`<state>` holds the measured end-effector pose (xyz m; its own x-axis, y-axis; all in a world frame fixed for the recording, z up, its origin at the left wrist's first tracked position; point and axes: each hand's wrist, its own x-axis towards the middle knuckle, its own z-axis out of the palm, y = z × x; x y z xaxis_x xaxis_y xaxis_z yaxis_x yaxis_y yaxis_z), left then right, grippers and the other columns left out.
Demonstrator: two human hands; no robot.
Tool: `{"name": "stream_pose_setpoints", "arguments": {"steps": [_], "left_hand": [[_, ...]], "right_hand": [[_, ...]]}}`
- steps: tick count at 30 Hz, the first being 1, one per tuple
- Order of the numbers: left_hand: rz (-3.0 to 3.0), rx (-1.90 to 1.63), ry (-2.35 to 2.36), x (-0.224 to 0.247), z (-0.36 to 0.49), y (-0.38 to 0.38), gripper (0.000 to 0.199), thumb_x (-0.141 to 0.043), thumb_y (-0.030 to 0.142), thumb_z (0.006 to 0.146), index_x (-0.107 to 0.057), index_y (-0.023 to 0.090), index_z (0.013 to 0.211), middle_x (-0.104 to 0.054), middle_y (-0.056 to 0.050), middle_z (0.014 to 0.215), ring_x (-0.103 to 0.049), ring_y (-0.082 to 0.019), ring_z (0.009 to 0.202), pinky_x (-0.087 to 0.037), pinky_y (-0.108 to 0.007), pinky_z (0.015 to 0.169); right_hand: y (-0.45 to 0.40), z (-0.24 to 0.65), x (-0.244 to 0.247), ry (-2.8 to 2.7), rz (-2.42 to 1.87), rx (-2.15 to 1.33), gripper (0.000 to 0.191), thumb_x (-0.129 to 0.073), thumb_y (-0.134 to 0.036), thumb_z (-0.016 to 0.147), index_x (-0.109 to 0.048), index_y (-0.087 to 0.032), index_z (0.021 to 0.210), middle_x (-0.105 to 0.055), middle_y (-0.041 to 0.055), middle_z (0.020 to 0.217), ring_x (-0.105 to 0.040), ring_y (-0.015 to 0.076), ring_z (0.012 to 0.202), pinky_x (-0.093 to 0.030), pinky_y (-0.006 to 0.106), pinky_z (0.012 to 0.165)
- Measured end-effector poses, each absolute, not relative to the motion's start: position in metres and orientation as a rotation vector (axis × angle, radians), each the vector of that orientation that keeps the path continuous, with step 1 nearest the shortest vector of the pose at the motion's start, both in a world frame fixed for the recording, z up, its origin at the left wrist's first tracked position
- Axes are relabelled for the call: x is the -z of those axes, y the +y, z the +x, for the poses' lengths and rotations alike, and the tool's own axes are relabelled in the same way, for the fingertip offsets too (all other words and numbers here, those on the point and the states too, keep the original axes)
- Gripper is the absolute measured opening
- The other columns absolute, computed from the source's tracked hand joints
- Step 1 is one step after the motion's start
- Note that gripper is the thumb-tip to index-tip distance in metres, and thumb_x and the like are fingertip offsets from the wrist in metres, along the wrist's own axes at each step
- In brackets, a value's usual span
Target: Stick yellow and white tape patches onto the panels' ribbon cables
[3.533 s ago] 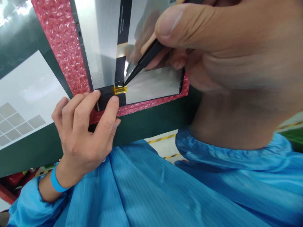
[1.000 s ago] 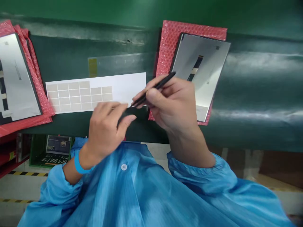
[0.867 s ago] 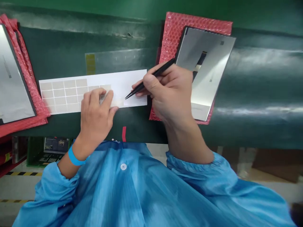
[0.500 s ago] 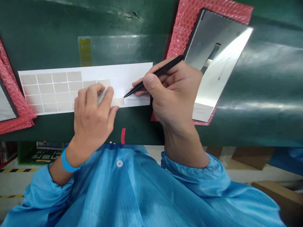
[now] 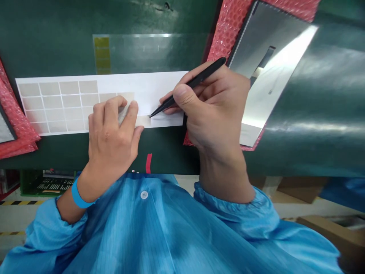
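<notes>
The right hand (image 5: 216,102) pinches slim black tweezers (image 5: 199,78) between thumb and fingers, their tip at the upper right corner of a beige rectangular label (image 5: 144,121). This lies on a long white sheet (image 5: 159,87), left of the right hand and just beside the left hand (image 5: 112,133), which rests there, fingers bent, thumb apart.

One left hand (image 5: 112,133), one right hand (image 5: 213,102); one pair of black tweezers (image 5: 196,82); one white sheet (image 5: 159,89); four grey labels (image 5: 88,86) along its top row, plus more below, partly hidden; one clear strip (image 5: 134,53); four yellow patches (image 5: 102,53); two silvery panels (image 5: 268,82); one blue wristband (image 5: 80,194).
</notes>
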<state>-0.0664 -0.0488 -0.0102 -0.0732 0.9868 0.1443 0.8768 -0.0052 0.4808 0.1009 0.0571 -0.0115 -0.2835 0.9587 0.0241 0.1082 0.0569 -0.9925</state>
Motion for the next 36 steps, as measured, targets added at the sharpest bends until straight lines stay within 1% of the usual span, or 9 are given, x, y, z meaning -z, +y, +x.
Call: {"name": "stream_pose_setpoints", "arguments": {"steps": [7,11,14,18,22,26,29,33,36], "left_hand": [[1.978,-0.671,2.02,0.012,-0.067,-0.05,0.037,-0.062,0.021,0.1,-0.063,0.017,0.137,-0.061,-0.018,0.137,-0.056,-0.039,0.123,-0.048,-0.055,0.102],[1.951,-0.71,2.048,0.014,-0.068,-0.049,0.038,-0.046,0.013,0.104,-0.066,0.021,0.135,-0.063,-0.014,0.132,-0.058,-0.032,0.119,-0.05,-0.052,0.102],[1.947,-0.766,2.071,0.016,-0.068,-0.048,0.04,-0.042,0.012,0.105,-0.068,0.023,0.134,-0.064,-0.012,0.127,-0.058,-0.028,0.115,-0.052,-0.048,0.099],[1.99,-0.773,2.058,0.019,-0.071,-0.047,0.039,-0.045,0.013,0.105,-0.071,0.023,0.132,-0.064,-0.013,0.127,-0.058,-0.029,0.113,-0.054,-0.048,0.096],[2.068,-0.825,2.01,0.021,-0.082,-0.046,0.038,-0.053,0.014,0.102,-0.072,0.023,0.134,-0.065,-0.017,0.127,-0.059,-0.033,0.113,-0.054,-0.053,0.097],[2.163,-0.873,2.024,0.02,-0.083,-0.045,0.037,-0.059,0.014,0.099,-0.073,0.022,0.132,-0.067,-0.019,0.125,-0.062,-0.036,0.114,-0.055,-0.054,0.094],[2.216,-0.956,2.028,0.009,-0.057,-0.044,0.033,-0.064,0.012,0.098,-0.074,0.025,0.126,-0.071,-0.017,0.121,-0.065,-0.035,0.113,-0.056,-0.053,0.091],[2.249,-1.021,1.8,-0.003,0.01,-0.03,0.027,-0.065,0.01,0.096,-0.073,0.017,0.121,-0.074,-0.015,0.114,-0.067,-0.03,0.105,-0.057,-0.048,0.089],[2.229,-1.0,1.744,0.001,0.05,-0.015,0.024,-0.062,0.01,0.099,-0.074,0.011,0.12,-0.074,-0.017,0.11,-0.065,-0.028,0.102,-0.057,-0.044,0.085]], "right_hand": [[0.056,0.098,0.009,-1.532,-1.116,-1.333,0.029,-0.089,-0.044,0.091,-0.068,-0.025,0.089,-0.072,-0.0008,0.081,-0.073,0.0173,0.072,-0.061,0.025,0.057],[0.053,0.097,0.011,-1.555,-1.118,-1.326,0.036,-0.089,-0.055,0.09,-0.067,-0.026,0.088,-0.072,-0.001,0.08,-0.072,0.0184,0.071,-0.061,0.028,0.058],[0.047,0.097,0.015,-1.532,-1.097,-1.282,0.039,-0.088,-0.06,0.089,-0.067,-0.027,0.091,-0.072,-0.0011,0.082,-0.073,0.02,0.073,-0.061,0.03,0.059],[0.04,0.101,0.009,-1.508,-1.04,-1.234,0.039,-0.086,-0.062,0.09,-0.066,-0.028,0.091,-0.071,-0.0006,0.082,-0.074,0.0225,0.074,-0.062,0.034,0.06],[0.057,0.13,-0.003,-1.314,-0.955,-1.125,0.041,-0.092,-0.058,0.082,-0.064,-0.029,0.086,-0.065,-0.0013,0.071,-0.069,0.023,0.062,-0.059,0.037,0.054],[0.083,0.19,-0.008,-1.236,-1.146,-0.982,0.045,-0.095,-0.061,0.071,-0.062,-0.031,0.081,-0.067,-0.0005,0.068,-0.064,0.0229,0.058,-0.059,0.038,0.051],[0.09,0.228,0.0,-1.203,-1.313,-0.992,0.045,-0.094,-0.062,0.068,-0.062,-0.032,0.078,-0.068,-0.0006,0.067,-0.06,0.0197,0.052,-0.055,0.034,0.046],[0.084,0.242,0.011,-1.132,-1.252,-1.036,0.038,-0.095,-0.049,0.071,-0.065,-0.026,0.078,-0.069,0.002,0.066,-0.057,0.017,0.044,-0.046,0.029,0.037],[0.078,0.238,0.009,-1.117,-1.233,-1.032,0.029,-0.092,-0.038,0.078,-0.068,-0.021,0.081,-0.071,0.0046,0.069,-0.063,0.0176,0.048,-0.051,0.027,0.039]]}}
